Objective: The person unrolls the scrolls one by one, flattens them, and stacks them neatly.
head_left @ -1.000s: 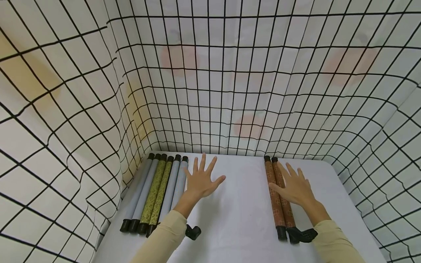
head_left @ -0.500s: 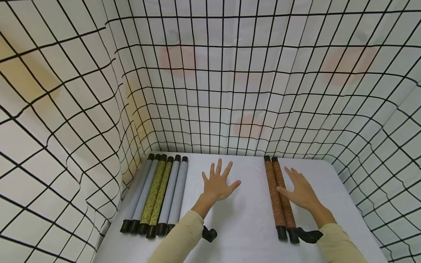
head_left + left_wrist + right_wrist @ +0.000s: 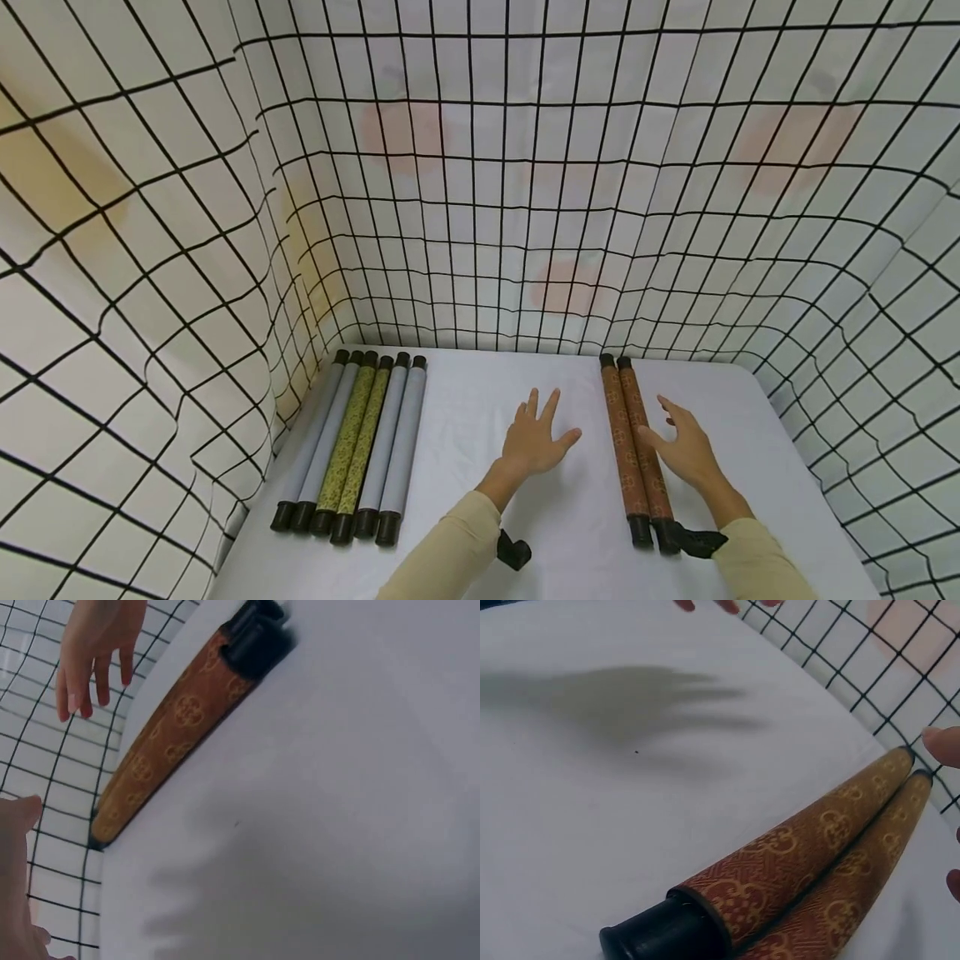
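Two brown tubes (image 3: pixel 622 442) with a gold flower pattern and black end caps lie side by side on the white table. My right hand (image 3: pixel 686 446) hovers at their right side, its thumb overlapping the right tube in the head view and its fingers slightly bent. To their left, over the white surface, is my left hand (image 3: pixel 531 440), fingers spread and holding nothing. The left wrist view shows the brown tubes (image 3: pixel 165 735) ahead with the right hand (image 3: pixel 97 645) beyond them. In the right wrist view the patterned tubes (image 3: pixel 810 862) run diagonally, and only parts of both hands show.
On the left of the table (image 3: pixel 480 383), two yellow-green patterned tubes (image 3: pixel 352 442) lie in a row with two grey tubes (image 3: pixel 393 450) on either side. Black wire mesh (image 3: pixel 480 208) encloses the back and both sides. A black camera mount (image 3: pixel 513 550) hangs at the left wrist.
My left hand has moved right and nearer to me, from beside the grey tubes toward the brown ones. The right hand has shifted slightly right and lower, its fingers bending more.
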`<control>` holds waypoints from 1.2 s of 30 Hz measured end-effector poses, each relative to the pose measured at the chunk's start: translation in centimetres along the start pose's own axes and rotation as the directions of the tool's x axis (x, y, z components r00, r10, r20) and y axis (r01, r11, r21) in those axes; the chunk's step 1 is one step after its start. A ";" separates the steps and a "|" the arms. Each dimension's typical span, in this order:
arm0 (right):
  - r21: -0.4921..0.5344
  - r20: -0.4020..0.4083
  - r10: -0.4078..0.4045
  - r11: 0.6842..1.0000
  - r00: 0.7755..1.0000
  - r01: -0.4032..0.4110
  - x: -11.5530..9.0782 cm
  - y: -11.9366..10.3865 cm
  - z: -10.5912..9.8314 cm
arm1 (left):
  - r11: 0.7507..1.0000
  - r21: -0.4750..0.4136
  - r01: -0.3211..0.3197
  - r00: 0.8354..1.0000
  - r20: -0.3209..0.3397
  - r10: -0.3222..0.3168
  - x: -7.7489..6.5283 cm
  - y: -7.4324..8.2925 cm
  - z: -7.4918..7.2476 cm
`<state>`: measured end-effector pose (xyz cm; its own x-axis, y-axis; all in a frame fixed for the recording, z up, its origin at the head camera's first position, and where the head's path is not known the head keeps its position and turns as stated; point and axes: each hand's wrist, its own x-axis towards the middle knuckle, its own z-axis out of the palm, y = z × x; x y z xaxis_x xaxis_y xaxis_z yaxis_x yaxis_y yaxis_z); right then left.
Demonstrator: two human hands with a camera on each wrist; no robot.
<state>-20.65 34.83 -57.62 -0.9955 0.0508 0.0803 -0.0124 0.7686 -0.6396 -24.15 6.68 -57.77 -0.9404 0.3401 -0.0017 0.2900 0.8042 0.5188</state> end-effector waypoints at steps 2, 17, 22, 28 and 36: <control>0.041 0.009 0.034 0.999 0.999 -0.034 -0.2 0.5 0.4 | 0.996 -0.088 0.016 1.000 0.006 -0.015 -0.1 0.2 1.0; 0.232 0.143 0.228 0.938 0.963 -0.256 -1.5 4.0 2.1 | 0.874 -0.484 0.041 0.992 -0.088 -0.095 1.9 2.5 5.5; 0.235 0.180 0.242 0.931 0.954 -0.280 -1.9 4.7 2.4 | 0.795 -0.597 0.110 0.983 -0.055 -0.177 3.4 4.2 6.5; 0.214 0.182 0.246 0.935 0.952 -0.283 -1.7 5.2 2.7 | 0.752 -0.633 0.187 0.975 0.023 -0.223 4.0 6.0 8.2; 0.210 0.184 0.264 0.930 0.947 -0.300 -0.1 4.5 3.9 | 0.751 -0.622 0.223 0.963 0.022 -0.268 4.5 6.6 9.3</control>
<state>-20.92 35.84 -63.48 -0.9631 0.1341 -0.2334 0.2678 0.5659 -0.7798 -24.80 17.98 -62.29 -0.9795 0.1227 -0.1596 -0.1028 0.3764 0.9207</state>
